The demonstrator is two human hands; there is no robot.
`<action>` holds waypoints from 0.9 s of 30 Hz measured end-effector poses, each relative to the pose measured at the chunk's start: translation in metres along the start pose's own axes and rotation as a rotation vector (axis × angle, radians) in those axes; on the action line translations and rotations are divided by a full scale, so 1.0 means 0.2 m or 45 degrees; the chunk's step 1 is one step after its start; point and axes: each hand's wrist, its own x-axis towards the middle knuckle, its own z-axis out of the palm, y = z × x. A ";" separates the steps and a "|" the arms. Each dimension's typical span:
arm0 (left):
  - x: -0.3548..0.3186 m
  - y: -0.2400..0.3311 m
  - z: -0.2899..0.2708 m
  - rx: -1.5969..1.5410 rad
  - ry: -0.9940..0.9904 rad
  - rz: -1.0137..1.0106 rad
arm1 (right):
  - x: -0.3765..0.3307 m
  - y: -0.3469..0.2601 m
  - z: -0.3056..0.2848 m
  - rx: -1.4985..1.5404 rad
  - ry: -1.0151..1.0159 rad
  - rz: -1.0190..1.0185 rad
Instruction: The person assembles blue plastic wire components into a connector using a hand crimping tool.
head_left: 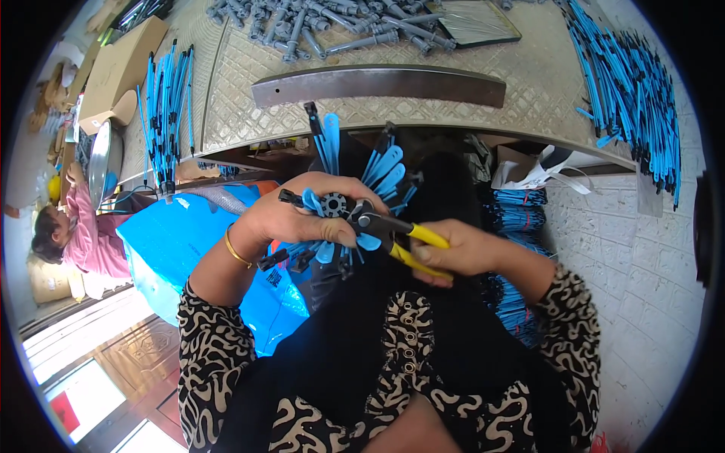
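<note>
Slipping, the yellow-handled metal pliers (394, 224) wrapped by your right hand (462, 249) could nip your left hand (283, 215), clasping flat blue plastic strips (388, 163).

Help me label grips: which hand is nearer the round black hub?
Left. The left hand curls around the hub; the right hand is farther right, gripping yellow-handled pliers.

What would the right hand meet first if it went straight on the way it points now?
The right hand, leading with its yellow-handled pliers, would probably first meet the round black hub in the left hand; depth is unclear.
</note>
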 end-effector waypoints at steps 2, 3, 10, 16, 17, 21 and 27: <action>0.01 0.04 0.01 0.095 0.054 -0.093 | -0.08 -0.17 -0.03 -0.188 0.063 0.125; 0.02 0.05 0.02 0.092 0.054 -0.092 | -0.11 -0.25 -0.03 -0.378 0.105 0.251; -0.02 0.06 0.11 0.207 0.478 -0.216 | -0.12 -0.29 0.13 -1.625 0.605 -0.100; -0.15 0.28 0.01 0.493 0.734 -0.091 | -0.19 -0.31 0.16 -1.693 0.733 -0.252; -0.19 0.33 -0.07 0.598 1.001 -0.037 | -0.23 -0.31 0.12 -1.705 0.734 -0.274; -0.27 0.56 -0.55 1.222 1.298 -0.210 | -0.54 -0.29 -0.08 -1.569 1.583 -0.365; -0.65 0.16 -1.62 1.861 1.231 -0.341 | -0.47 -0.30 -0.47 -1.886 2.090 -0.305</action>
